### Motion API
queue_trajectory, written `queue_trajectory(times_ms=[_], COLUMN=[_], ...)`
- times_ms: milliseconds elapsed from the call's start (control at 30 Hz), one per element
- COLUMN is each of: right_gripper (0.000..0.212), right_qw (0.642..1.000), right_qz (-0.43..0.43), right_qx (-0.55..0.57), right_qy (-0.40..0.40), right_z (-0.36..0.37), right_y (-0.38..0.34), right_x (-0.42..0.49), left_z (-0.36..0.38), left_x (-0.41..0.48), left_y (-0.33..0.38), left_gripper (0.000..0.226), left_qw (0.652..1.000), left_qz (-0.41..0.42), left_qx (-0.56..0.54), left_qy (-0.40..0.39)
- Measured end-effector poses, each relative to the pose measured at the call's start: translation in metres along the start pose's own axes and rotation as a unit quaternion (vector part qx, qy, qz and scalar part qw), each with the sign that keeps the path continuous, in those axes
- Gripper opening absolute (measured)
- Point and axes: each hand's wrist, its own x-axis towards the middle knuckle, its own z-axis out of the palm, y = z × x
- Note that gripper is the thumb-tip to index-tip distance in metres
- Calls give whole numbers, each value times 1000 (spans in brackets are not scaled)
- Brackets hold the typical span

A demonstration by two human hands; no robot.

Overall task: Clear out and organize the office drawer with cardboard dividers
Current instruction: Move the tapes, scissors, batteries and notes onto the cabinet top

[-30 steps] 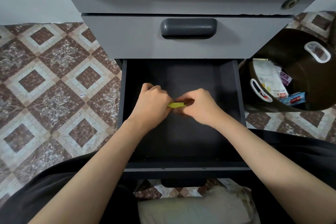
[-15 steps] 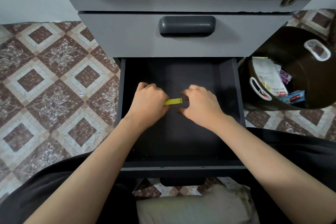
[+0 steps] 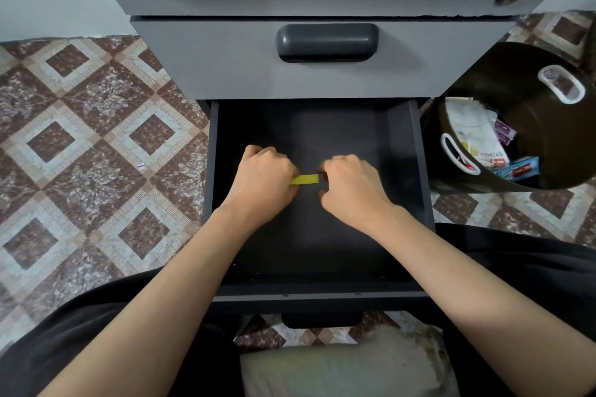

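- Head view: an open dark drawer [image 3: 420, 158] is pulled out near the person, below a closed grey drawer with a dark handle [image 3: 327, 42].
- The left hand [image 3: 264, 184] is over the middle of the drawer, fingers curled and clamped on one end of a small yellow-green strip [image 3: 304, 179]; that end is hidden inside the fist.
- The right hand [image 3: 351, 187] is just to the right, fingers curled under, fingertips at the strip's free end. Whether they pinch it or only come close cannot be told.
- What the strip is stays hard to make out.
- Right of the drawer, a black bin [image 3: 532, 87] on the tiled floor [image 3: 96, 138] holds papers and small packets [image 3: 474, 135], cut off at the frame's edge.
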Motion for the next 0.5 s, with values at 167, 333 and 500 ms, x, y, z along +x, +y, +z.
queue_trajectory(times_ms=[167, 333, 500], right_gripper=[15, 9, 10], right_qw=[990, 969, 960], right_qz=[-74, -114, -155], right_qx=[105, 191, 170], right_qy=[51, 105, 161], right_z=[10, 15, 9], right_y=[5, 11, 16], right_x=[3, 3, -1], left_z=[0, -2, -7], left_x=[0, 1, -1], left_y=[-1, -6, -10], left_gripper=[28, 27, 22], left_qw=[1000, 999, 991], left_qz=[1, 4, 39], left_qx=[-11, -47, -116], left_qy=[2, 9, 49])
